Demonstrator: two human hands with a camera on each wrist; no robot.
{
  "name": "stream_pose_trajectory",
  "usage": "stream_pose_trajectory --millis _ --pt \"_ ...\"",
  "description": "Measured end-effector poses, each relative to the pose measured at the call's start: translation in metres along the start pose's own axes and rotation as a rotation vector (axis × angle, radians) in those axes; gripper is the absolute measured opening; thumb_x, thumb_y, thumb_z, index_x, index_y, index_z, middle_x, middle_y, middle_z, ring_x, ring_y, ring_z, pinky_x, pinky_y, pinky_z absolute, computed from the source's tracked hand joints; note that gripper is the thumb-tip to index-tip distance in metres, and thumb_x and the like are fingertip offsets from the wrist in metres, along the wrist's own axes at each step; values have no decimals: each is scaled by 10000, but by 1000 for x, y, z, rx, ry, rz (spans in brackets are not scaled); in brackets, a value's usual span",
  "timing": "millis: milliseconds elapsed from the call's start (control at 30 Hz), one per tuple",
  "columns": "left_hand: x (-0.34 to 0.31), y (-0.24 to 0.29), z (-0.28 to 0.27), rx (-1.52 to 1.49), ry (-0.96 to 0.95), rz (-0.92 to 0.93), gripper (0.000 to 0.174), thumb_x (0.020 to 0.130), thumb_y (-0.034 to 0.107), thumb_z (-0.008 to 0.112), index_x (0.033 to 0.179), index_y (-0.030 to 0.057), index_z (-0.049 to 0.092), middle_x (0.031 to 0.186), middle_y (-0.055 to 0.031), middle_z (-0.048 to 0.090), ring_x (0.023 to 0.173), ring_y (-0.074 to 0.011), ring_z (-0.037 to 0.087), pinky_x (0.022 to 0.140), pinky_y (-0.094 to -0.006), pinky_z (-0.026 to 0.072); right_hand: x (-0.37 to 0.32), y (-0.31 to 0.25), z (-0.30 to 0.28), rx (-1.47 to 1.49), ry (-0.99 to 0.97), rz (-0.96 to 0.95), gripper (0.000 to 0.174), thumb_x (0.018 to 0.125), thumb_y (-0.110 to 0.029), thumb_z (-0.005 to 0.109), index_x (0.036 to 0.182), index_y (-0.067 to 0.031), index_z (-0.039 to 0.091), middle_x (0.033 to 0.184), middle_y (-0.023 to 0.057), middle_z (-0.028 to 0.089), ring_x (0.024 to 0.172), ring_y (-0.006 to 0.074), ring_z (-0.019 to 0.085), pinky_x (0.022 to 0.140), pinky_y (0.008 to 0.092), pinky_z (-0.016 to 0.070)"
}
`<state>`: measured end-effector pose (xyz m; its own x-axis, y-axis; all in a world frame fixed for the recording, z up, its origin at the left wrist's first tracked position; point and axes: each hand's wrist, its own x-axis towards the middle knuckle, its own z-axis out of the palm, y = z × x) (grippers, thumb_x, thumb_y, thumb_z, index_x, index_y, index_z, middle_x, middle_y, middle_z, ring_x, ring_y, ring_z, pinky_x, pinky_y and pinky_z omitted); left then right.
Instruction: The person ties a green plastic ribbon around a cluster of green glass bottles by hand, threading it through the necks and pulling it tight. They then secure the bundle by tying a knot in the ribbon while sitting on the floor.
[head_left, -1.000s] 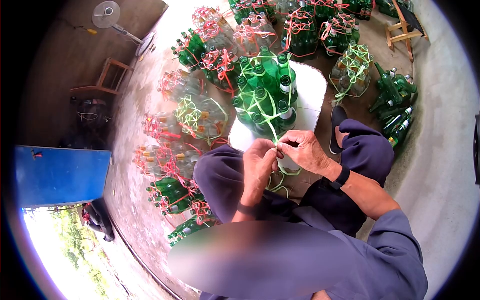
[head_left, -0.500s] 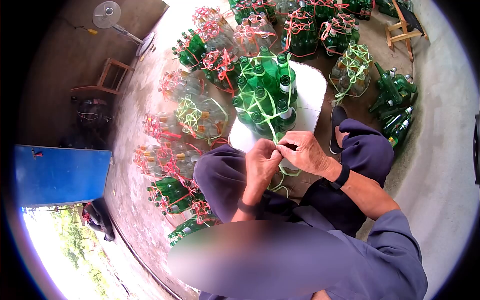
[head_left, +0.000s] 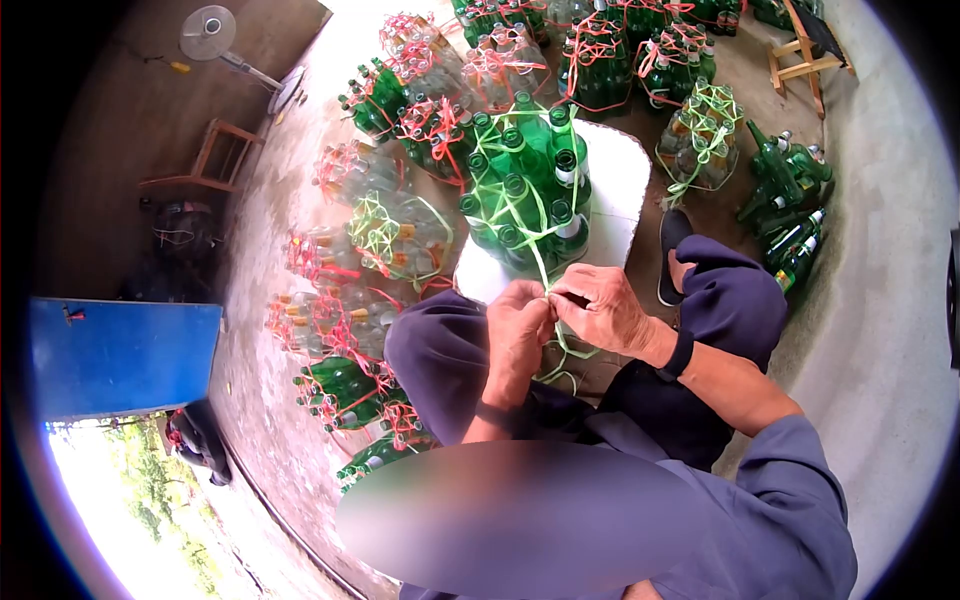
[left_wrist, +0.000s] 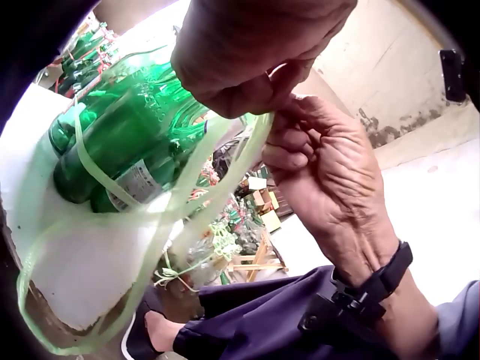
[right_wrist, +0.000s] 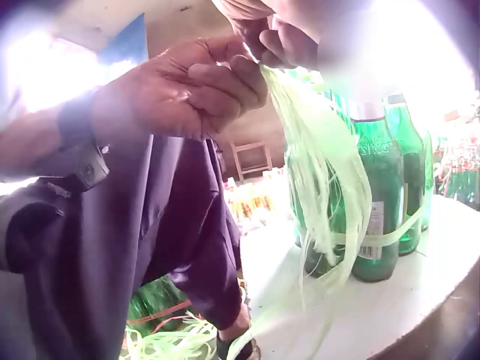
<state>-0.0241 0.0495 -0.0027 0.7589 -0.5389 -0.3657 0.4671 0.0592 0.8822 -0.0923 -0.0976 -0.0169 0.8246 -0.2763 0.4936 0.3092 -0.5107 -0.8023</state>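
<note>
A bundle of green glass bottles [head_left: 535,160] stands on a white slab [head_left: 622,185] in front of the person, with light green plastic strap [head_left: 543,262] running over the necks and round the sides. My left hand [head_left: 515,328] and right hand [head_left: 608,312] meet fingertip to fingertip just on the near side of the bottles. Both pinch the strap between thumb and fingers. In the right wrist view, a wide, frayed length of strap [right_wrist: 330,161] hangs below the fingertips. A long loop of it [left_wrist: 82,219] droops over the slab in the left wrist view. Fingers partly hide the pinched spot.
Bundles of clear bottles [head_left: 400,245] and green bottles [head_left: 600,70] tied with red or green strap crowd the left and far floor. Loose green bottles [head_left: 795,190] lie at right by the wall. A folding stool [head_left: 805,60] and a fan [head_left: 208,33] stand farther off.
Both hands stay together at the strap. The left hand's fingers and thumb have shifted and turned slightly against the right fingertips. The bottles have not moved on the slab.
</note>
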Motion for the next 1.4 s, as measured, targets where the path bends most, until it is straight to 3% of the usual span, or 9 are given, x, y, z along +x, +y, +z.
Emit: stream_pose_trajectory --millis 200,300,333,533,600,667,833,1033,1400 --pt "-3 -8 7 273 77 127 70 834 6 618 900 -2 597 719 -22 614 514 -55 486 460 -191 366 -1 -2 -1 285 -91 523 98 800 -59 716 788 12 649 740 147 629 674 337 635 593 374 494" --pt "-5 -2 3 203 44 67 65 847 9 621 908 -6 607 731 -16 613 559 -48 495 491 -194 378 1 -4 -2 37 1 27 140 812 -85 732 770 24 656 688 129 603 626 259 609 578 337 474" --pt "-5 0 1 127 15 29 64 851 8 620 913 -7 612 735 -14 614 577 -46 500 503 -196 381 1 -3 -1 39 0 26 140 812 -85 732 770 24 656 688 129 603 626 259 609 578 337 474" --pt "-4 -4 7 297 66 130 26 852 8 598 875 -3 600 720 -8 600 565 -47 498 497 -208 391 5 2 -8 439 -191 661 140 854 -91 684 811 43 683 699 129 656 653 111 585 596 299 472" --pt "-4 -2 6 217 40 77 47 845 3 598 891 -5 601 722 -12 604 559 -50 502 498 -203 394 2 -1 -7 385 -139 547 141 848 -94 689 817 43 679 704 132 662 646 127 598 606 306 480" --pt "-2 2 5 112 10 35 67 846 4 595 912 -8 600 716 -16 606 547 -50 501 496 -195 395 5 -1 -8 156 -86 174 138 843 -96 692 826 41 680 714 137 675 642 136 611 615 313 488" --pt "-5 2 8 234 42 67 77 864 0 587 940 -12 592 727 -27 612 546 -46 495 492 -188 390 7 -4 -9 270 -148 461 127 851 -78 694 837 48 683 701 99 675 666 92 597 624 293 492" --pt "-9 10 8 172 2 98 72 893 -6 587 964 -10 581 771 -31 620 583 -42 501 514 -185 398 7 5 -7 513 -155 544 169 882 -104 694 821 53 689 683 18 645 673 46 545 607 251 469" --pt "-8 2 2 447 0 348 88 908 19 646 969 -3 587 827 -31 631 759 -91 595 673 -239 496 9 -1 -14 438 -191 555 173 878 -112 699 820 51 693 685 16 639 676 52 540 614 254 464"
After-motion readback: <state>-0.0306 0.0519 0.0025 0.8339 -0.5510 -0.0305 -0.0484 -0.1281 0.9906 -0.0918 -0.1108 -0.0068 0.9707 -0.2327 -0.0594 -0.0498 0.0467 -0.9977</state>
